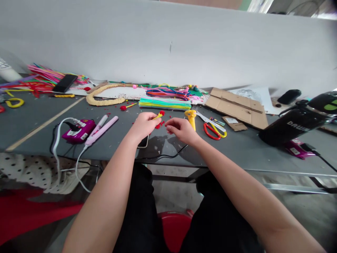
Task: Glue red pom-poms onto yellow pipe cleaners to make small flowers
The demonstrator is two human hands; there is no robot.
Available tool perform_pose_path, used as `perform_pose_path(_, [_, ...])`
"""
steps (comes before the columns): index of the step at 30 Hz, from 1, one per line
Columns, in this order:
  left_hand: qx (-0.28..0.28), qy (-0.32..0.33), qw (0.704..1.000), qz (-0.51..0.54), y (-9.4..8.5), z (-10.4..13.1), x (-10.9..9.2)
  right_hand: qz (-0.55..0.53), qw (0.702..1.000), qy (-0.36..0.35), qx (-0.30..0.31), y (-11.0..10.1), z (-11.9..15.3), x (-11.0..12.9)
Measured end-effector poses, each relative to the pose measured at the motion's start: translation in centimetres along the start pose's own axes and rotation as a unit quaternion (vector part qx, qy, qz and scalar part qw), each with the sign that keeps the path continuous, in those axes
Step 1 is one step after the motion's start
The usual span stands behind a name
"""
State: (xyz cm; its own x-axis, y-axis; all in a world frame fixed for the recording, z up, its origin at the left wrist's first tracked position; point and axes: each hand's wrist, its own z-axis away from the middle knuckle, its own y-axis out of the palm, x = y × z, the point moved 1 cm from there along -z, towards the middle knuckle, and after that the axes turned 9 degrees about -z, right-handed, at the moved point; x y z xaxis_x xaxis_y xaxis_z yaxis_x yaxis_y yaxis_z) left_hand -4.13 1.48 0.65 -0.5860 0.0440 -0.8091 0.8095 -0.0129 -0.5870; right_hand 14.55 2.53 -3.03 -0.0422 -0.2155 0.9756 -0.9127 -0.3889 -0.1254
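Between the fingertips of my left hand (144,125) is a small yellow piece with a fuzzy red tip (161,113). My right hand (180,128) is just to its right, with its fingers curled together; whether they pinch anything is too small to tell. Red fuzzy scraps (159,125) lie on the grey table (168,154) between the two hands. A phone, mostly hidden, lies under my left hand. Just beyond my right hand stands a yellow glue gun (191,118), with red and yellow handled scissors (212,130) beside it.
Bundled pipe cleaners (164,103) lie behind my hands. At left are a purple power block (79,131), a pink straightener (102,130) and a cream fuzzy loop (91,99). Cardboard (237,107) and a black bottle (289,123) are at right. A cable crosses the front edge.
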Motion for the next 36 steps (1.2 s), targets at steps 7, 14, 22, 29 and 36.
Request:
perform_pose_path(7, [0.056,0.022,0.998,0.018,1.3,0.2,-0.8,-0.083,0.996,0.007,-0.040,-0.7,1.5,1.4])
perform_pose_path(14, [0.079,0.043,0.996,0.023,2.3,0.0,-1.0,-0.095,0.992,0.013,-0.077,-1.0,1.8,2.0])
perform_pose_path(22, [0.066,0.063,0.996,0.003,2.8,0.0,-1.2,-0.028,0.996,-0.008,-0.087,-1.0,1.7,2.0])
perform_pose_path(29, [0.085,0.101,0.990,0.049,3.2,0.1,-1.7,-0.015,0.999,-0.036,-0.033,-1.2,2.0,2.7])
perform_pose_path(36, [0.121,0.070,0.984,0.111,3.0,0.3,-1.6,-0.078,0.996,-0.028,0.032,-1.9,2.2,2.8])
